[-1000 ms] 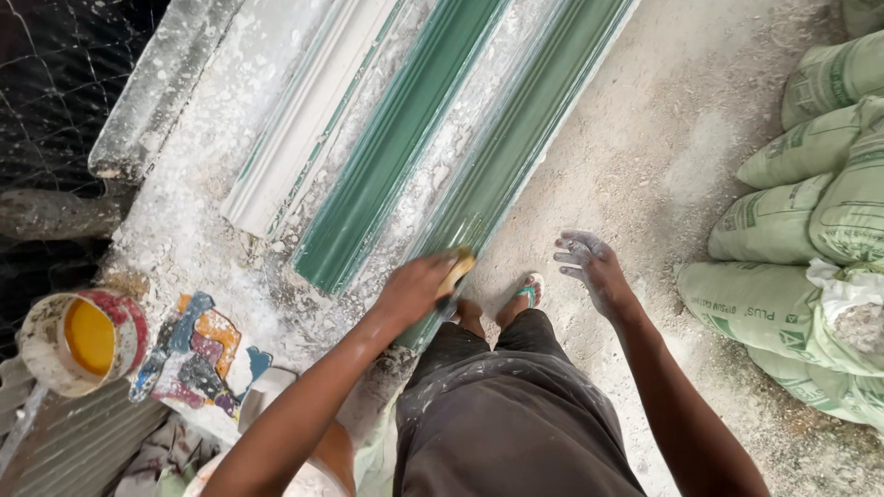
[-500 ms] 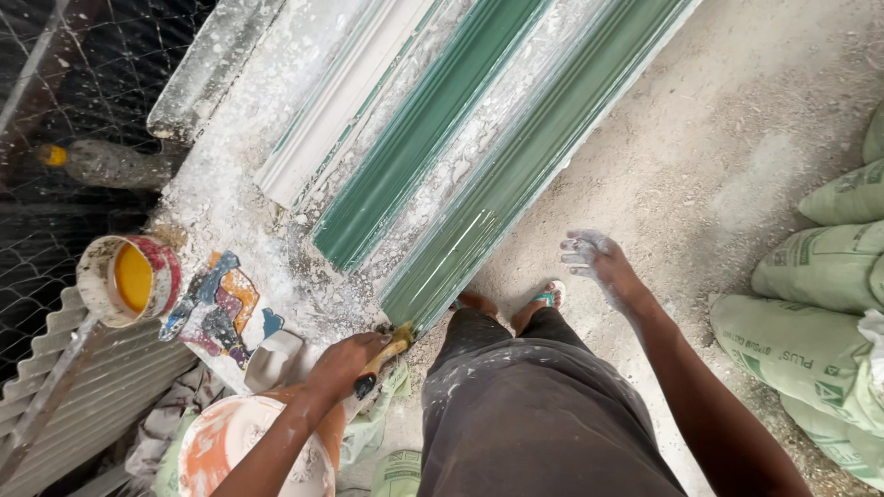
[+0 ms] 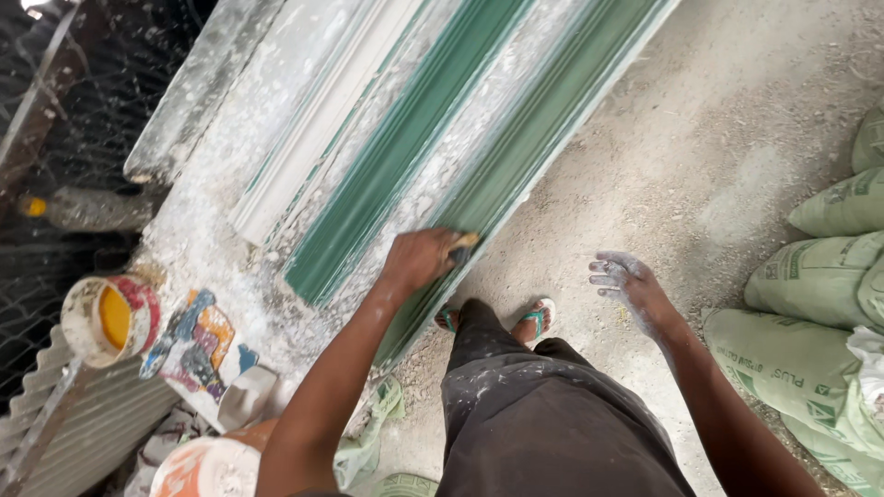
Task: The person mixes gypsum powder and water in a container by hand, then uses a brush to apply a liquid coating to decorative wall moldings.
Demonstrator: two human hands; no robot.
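Observation:
My left hand (image 3: 419, 260) is closed around a small paintbrush (image 3: 463, 245) and presses it against the near end of a long green-painted moulding strip (image 3: 543, 120). A second green strip (image 3: 405, 147) and a white unpainted strip (image 3: 318, 120) lie beside it on a white, dust-covered surface. Out to the right, my right hand (image 3: 631, 287) hangs free above the gritty floor, fingers spread and coated in whitish dust, holding nothing. My feet in green sandals (image 3: 537, 317) stand just below the strip's end.
A small tin of yellow paint (image 3: 110, 317) sits at the left beside a paint-smeared paper (image 3: 198, 340). An orange and white bucket (image 3: 207, 469) is at the bottom left, by corrugated sheet (image 3: 74, 433). Green sacks (image 3: 820, 304) are stacked on the right.
My left hand with the brush dipped down toward the bucket area half a second ago and has come back up onto the green strip. The right hand stayed spread in place.

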